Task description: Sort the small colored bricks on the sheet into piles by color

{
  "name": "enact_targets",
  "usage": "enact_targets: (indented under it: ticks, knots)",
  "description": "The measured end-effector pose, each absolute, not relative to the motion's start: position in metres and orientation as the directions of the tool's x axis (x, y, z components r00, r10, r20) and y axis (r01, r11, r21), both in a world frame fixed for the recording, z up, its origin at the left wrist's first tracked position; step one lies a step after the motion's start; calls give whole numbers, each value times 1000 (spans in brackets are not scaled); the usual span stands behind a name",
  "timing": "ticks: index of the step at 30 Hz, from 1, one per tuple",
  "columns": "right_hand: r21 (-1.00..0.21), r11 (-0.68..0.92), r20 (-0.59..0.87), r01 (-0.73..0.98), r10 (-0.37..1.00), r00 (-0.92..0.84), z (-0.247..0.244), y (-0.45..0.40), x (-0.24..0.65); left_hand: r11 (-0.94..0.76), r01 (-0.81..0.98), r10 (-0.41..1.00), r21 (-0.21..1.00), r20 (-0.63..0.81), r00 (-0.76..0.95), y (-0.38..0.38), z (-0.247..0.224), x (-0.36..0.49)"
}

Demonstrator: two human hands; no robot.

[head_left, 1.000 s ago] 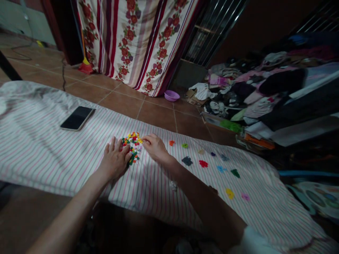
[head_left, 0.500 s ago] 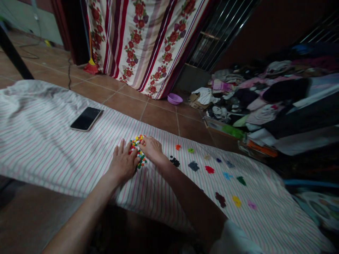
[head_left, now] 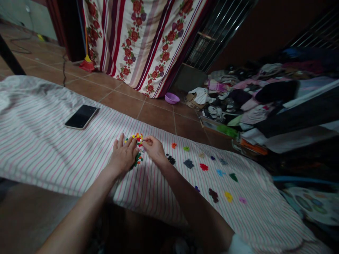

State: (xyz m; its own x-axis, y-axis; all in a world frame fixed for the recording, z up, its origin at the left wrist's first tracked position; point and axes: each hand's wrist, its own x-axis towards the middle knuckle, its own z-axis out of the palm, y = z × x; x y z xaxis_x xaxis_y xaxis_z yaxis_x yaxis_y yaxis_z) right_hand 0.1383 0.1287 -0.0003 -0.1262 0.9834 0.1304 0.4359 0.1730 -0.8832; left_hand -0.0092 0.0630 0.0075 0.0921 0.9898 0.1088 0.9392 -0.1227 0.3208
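Note:
A pile of small mixed-colour pieces (head_left: 138, 158) lies on the striped cloth (head_left: 87, 155), partly covered by my hands. My left hand (head_left: 123, 155) rests flat over the left side of the pile, fingers spread. At the pile's right edge, my right hand (head_left: 154, 147) has thumb and fingertips pinched together; whatever is between them is too small to make out. Right of it lie small single-colour groups, among them orange (head_left: 173, 145), lime green (head_left: 186, 148), black (head_left: 171, 159), grey (head_left: 189, 163), red (head_left: 203, 167), dark brown (head_left: 213, 195) and yellow (head_left: 228, 197).
A phone (head_left: 82, 117) lies on the cloth to the left. Beyond the cloth's far edge are a tiled floor, a purple bowl (head_left: 172, 98), a broom (head_left: 87, 63) and a flowered curtain (head_left: 148, 42). Heaped clothes (head_left: 254, 91) fill the right side.
My right hand has shifted slightly right, from over the pile to its edge, uncovering some pieces. My left hand stays spread on the pile. The whole view has shifted a little.

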Motion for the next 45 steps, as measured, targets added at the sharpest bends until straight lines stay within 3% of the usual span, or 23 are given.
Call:
enact_targets:
  ticks: [4,13,26,33,42,45]
  knots:
    - [-942,123,120,312,992,-29,0,118,154,-130,945,990,300,96,106,66,3,-8]
    - [-976,63,99,211,982,163,0,85,206,-151,969,985,197,110,131,58,10,-10]
    - [-948,70,188,309,910,371,23,72,339,-142,975,970,169,219,103,57,4,-5]
    - [-968,-21,113,252,855,506,32,50,384,-200,979,958,27,214,190,57,-8,-9]
    - [-978,-18,139,208,688,712,33,31,441,-238,971,945,18,235,227,62,-15,-10]
    - [-977,-4,149,214,705,693,29,31,436,-239,971,943,11,243,230,64,-13,-6]
